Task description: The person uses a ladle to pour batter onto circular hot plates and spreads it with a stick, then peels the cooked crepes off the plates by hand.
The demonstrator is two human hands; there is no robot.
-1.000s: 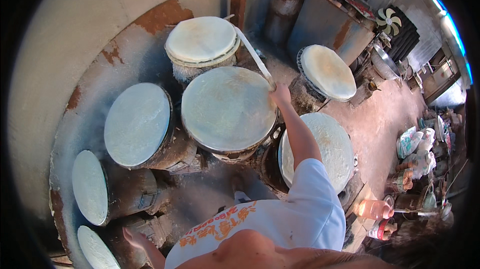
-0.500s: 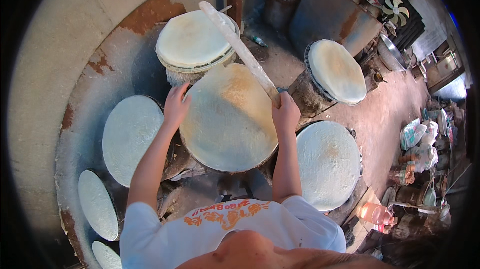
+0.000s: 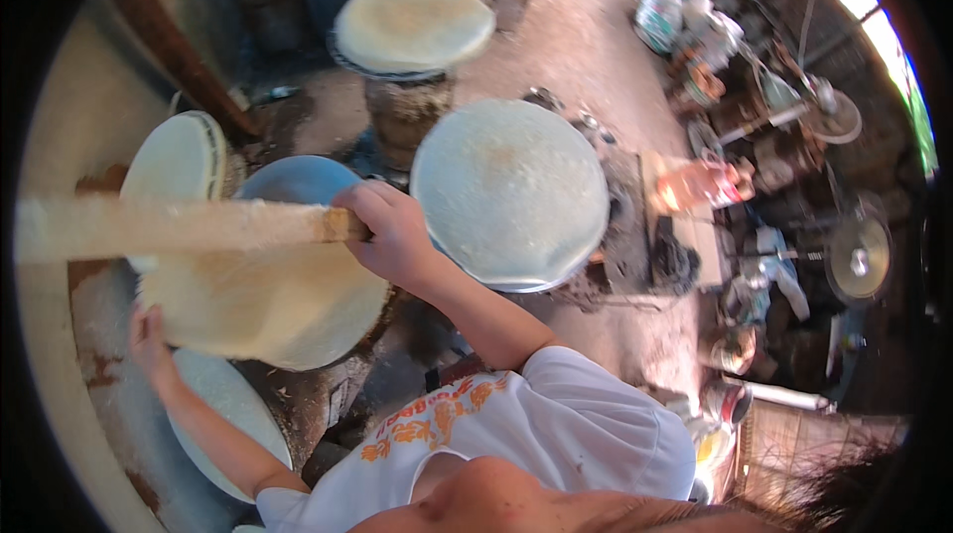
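My right hand (image 3: 389,232) is closed around the dark end of a long, pale, coated wooden stick (image 3: 179,227). Blurred by motion, the stick runs to the left across a large round pale disc (image 3: 273,300). Near that disc's left rim is my left hand (image 3: 151,342), its fingers stretched up; whether they touch the rim I cannot tell. Beyond the stick the surface looks bluish. Just right of my right hand lies another whitish disc (image 3: 509,194). A third disc (image 3: 230,419) is partly hidden behind my left forearm.
Further discs stand at the back, one on a stump-like base (image 3: 414,27), and one by the left wall (image 3: 169,171). On the right are an orange-pink container (image 3: 705,183), white bags (image 3: 685,17), a fan-like round object (image 3: 859,257) and mixed clutter.
The head view has turned to the right, shifting the discs leftward. The stick, slanted up to the left before, now lies nearly level across the picture. My right hand still holds it.
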